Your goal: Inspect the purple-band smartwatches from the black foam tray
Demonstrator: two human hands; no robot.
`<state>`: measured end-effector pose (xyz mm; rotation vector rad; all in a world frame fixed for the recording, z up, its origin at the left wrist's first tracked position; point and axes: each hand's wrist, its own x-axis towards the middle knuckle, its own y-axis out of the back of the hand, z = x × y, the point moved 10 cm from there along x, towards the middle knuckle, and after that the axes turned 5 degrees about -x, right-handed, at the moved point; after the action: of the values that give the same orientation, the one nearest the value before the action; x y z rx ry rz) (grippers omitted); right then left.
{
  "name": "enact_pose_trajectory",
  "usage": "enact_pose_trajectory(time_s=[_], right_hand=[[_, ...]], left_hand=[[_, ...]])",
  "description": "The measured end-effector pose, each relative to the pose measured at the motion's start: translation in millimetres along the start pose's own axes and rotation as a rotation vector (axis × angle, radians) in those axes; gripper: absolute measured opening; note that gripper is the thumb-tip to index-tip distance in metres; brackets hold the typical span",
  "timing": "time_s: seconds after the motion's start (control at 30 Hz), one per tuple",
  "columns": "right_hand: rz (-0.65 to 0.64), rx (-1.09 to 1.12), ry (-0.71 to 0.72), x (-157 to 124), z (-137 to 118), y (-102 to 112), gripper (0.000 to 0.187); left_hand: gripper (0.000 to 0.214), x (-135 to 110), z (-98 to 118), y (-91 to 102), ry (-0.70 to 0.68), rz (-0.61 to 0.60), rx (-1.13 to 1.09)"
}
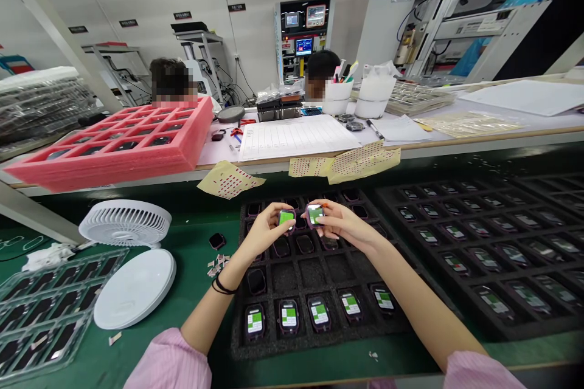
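My left hand (262, 234) pinches a small smartwatch body (286, 217) with a lit green screen, and my right hand (342, 222) pinches a matching one (314, 215). The two watches are close together, with a narrow gap between them. Both hands hover over a black foam tray (319, 340) on the green bench mat (191, 222). Several watches with green screens sit in its near row, while darker watches fill some cells further back. My wrists hide part of the tray's middle. A loose dark watch (217, 240) lies on the mat left of the tray.
A second black tray (456, 322) of watches lies to the right. On the left are a white fan (125, 222), a white disc (134, 289) and a clear tray (50, 310). Sticker sheets (362, 161) lie ahead. Beyond stand a pink foam tray (109, 158) and two seated co-workers (319, 70).
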<state>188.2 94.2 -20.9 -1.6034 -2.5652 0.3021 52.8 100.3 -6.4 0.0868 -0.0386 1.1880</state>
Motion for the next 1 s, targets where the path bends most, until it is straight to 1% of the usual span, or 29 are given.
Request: enact_pose_trajectory(time_s=[0.13,0.23,0.4,0.5,0.6,0.8,0.9,1.0], right_hand=[[-0.004,0.032,0.018,-0.2,-2.3,0.2,0.034],[0.012,0.014,0.009,-0.8,-2.5,1.3,0.035],[-0.014,-0.022,0.024,-2.4,-6.7,-1.6,0.043],[-0.009,-0.028,0.029,-2.4,-7.1,-0.3,0.041],[0.028,-0.01,0.019,-0.9,-4.1,4.2,0.034],[0.191,-0.042,0.032,0.9,-2.7,17.7,0.027],[0.21,-0.061,0.032,0.4,-3.7,18.0,0.029],[0.201,-0.055,0.01,-0.9,-2.7,14.1,0.033]], left_hand=[[0.043,0.1,-0.6,-3.5,-0.031,-0.053,0.028],[0.047,0.2,-0.4,-4.7,-0.043,-0.07,0.065],[0.049,0.3,1.1,-3.2,-0.052,-0.058,0.057],[0.047,0.6,0.7,-1.4,-0.044,-0.041,0.031],[0.044,0.8,0.1,-1.6,-0.035,-0.038,0.012],[0.043,1.0,-0.9,-2.8,-0.036,-0.045,0.011],[0.046,0.0,0.0,-3.1,-0.046,-0.054,0.047],[0.054,-3.1,2.2,-7.9,-0.057,-0.091,0.1]])
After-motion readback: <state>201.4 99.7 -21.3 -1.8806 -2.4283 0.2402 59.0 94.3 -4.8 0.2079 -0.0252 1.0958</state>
